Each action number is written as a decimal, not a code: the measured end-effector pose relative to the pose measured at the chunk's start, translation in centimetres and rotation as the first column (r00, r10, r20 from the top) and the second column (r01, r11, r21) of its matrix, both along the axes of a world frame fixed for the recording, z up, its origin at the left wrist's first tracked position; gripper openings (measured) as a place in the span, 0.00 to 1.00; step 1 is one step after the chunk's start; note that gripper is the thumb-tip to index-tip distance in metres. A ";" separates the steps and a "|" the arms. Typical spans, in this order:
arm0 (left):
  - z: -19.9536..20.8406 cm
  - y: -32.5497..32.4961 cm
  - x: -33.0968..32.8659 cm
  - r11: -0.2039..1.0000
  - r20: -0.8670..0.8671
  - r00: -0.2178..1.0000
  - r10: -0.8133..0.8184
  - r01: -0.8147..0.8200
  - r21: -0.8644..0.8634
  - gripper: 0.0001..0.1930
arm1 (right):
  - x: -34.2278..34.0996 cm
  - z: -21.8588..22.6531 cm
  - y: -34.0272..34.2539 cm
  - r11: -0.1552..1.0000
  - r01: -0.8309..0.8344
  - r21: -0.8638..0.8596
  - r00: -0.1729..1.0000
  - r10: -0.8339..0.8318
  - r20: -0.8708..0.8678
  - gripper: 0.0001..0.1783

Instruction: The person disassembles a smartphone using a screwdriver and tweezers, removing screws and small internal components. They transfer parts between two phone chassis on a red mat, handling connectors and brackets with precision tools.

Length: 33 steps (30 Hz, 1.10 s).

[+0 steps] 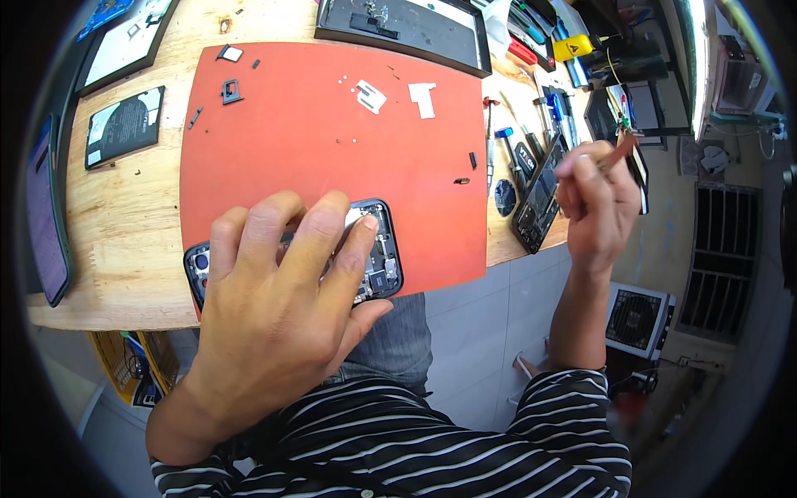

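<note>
My left hand (pixel 282 290) is laid over an opened phone (pixel 383 270) at the near edge of a red mat (pixel 398 174). Its fingers bend across the phone's top and its thumb is by the near side, gripping it; the index fingertip touches the bare internals at the right end. Much of the phone's middle is hidden under this hand; camera lenses show at its left end. Raised at the right, my right hand (pixel 599 203) has its fingers pinched around a slim reddish-brown strip (pixel 620 153), blurred, so its kind is unclear.
Small phone parts, white stickers (pixel 422 100) and a SIM tray (pixel 231 91) lie on the mat. A battery (pixel 124 127) is to the left, and a phone (pixel 48 212) stands beyond. Another phone frame (pixel 540 203), screwdrivers (pixel 506 149) and a black tray (pixel 407 37) sit right and behind.
</note>
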<state>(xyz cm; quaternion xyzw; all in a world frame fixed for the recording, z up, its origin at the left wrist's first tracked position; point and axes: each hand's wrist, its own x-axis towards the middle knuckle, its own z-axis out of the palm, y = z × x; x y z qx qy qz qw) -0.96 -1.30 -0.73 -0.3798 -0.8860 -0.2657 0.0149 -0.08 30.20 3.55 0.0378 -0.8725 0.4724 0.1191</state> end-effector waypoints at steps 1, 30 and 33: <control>0.1 0.0 0.1 1.000 0.005 1.000 0.006 -0.006 -0.001 0.33 | 0.5 0.2 -0.1 0.990 0.032 0.136 0.998 -0.039 0.055 0.08; 0.4 0.4 -0.1 0.999 0.002 0.999 0.034 -0.034 -0.028 0.33 | 0.2 -3.0 -3.1 0.861 -0.218 0.459 0.976 0.199 0.089 0.06; 0.8 0.4 -0.1 0.998 0.026 0.999 0.037 -0.036 -0.045 0.33 | 0.2 -2.0 -3.6 0.873 -0.200 0.445 0.976 0.140 0.165 0.05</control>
